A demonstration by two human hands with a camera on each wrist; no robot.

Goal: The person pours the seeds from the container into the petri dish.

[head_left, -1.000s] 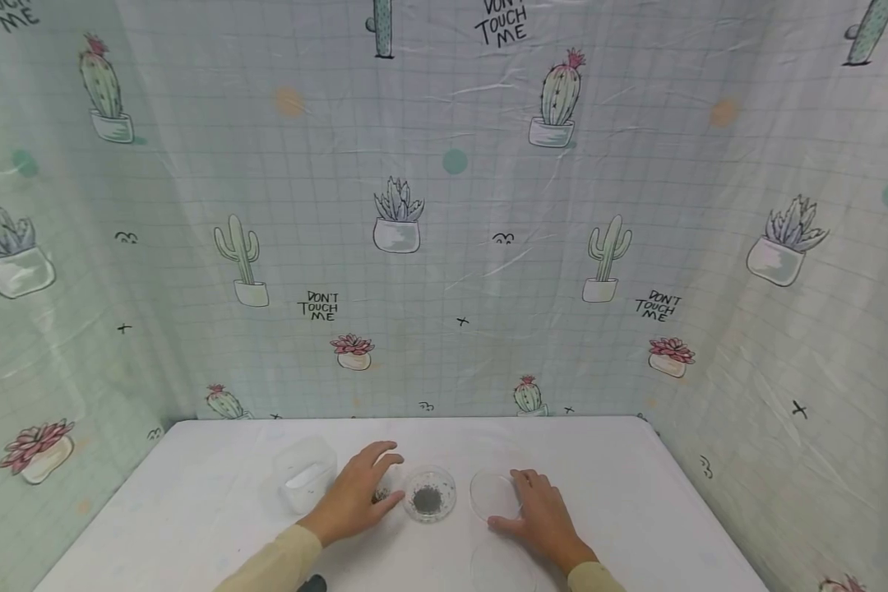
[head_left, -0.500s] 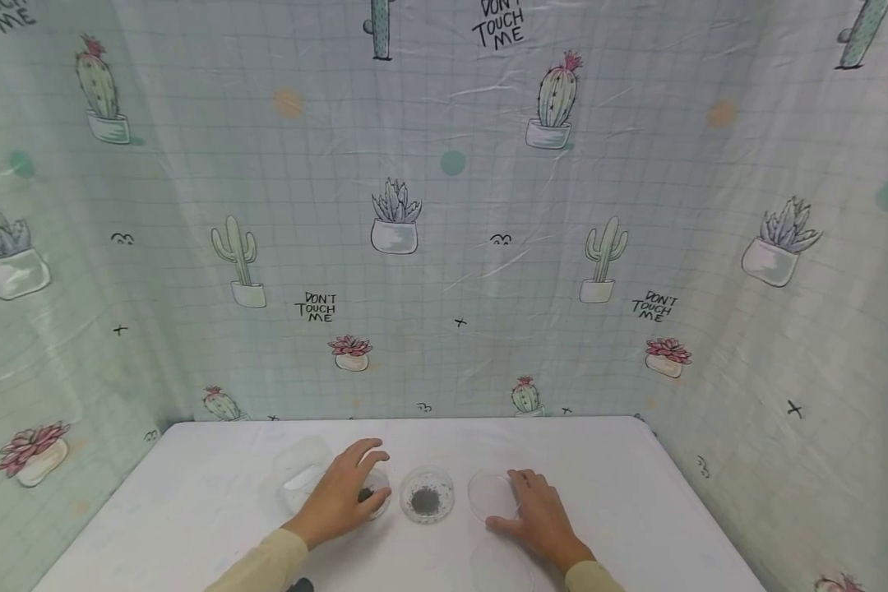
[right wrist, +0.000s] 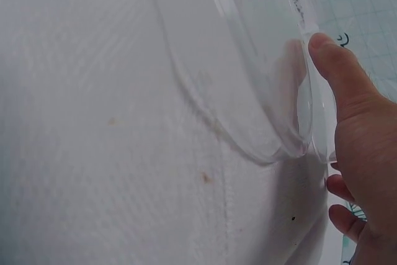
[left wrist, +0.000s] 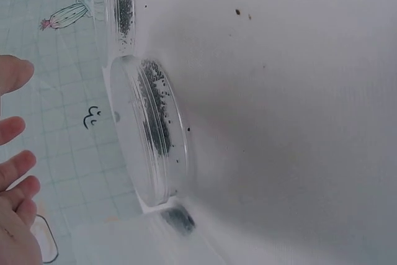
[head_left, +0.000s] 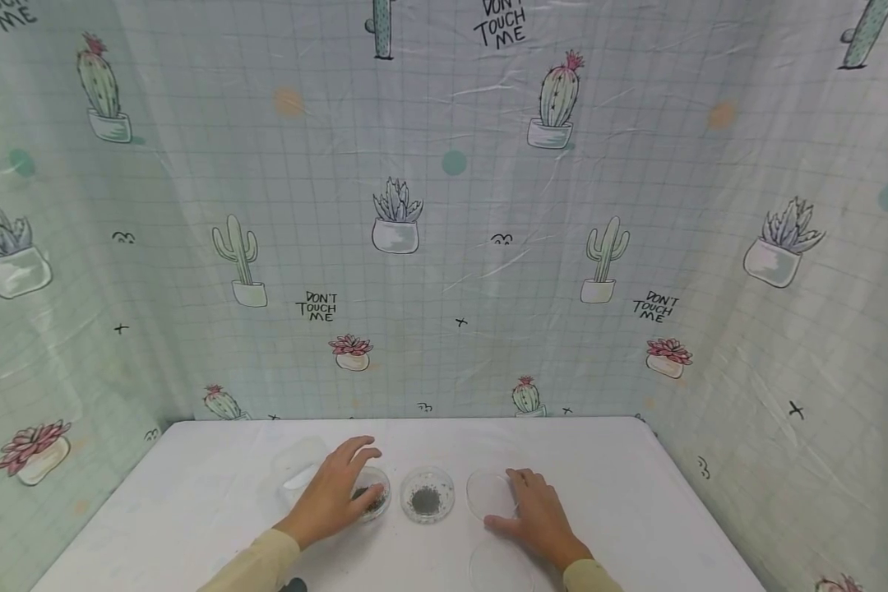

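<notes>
My left hand (head_left: 333,493) hovers at the left side of a clear petri dish (head_left: 377,503) holding dark granules, its fingers spread and relaxed. In the left wrist view, a gap separates these fingers from the petri dish (left wrist: 146,131). A second granule-filled petri dish (head_left: 427,516) sits just to the right. Farther right, my right hand (head_left: 538,514) curves thumb and fingers round the edge of an unfilled clear petri dish (head_left: 488,493); whether it is lid or base, I cannot tell. In the right wrist view, the thumb (right wrist: 341,69) lies at its rim.
Another clear round dish (head_left: 497,567) lies near the front, below my right hand. A translucent container (head_left: 292,464) stands behind my left wrist. Loose granules (left wrist: 237,12) dot the white table (head_left: 599,460). A cactus-print curtain (head_left: 444,345) surrounds the table.
My left hand has moved left, away from the middle dish, uncovering more of the left petri dish and its granules. The right hand keeps its place.
</notes>
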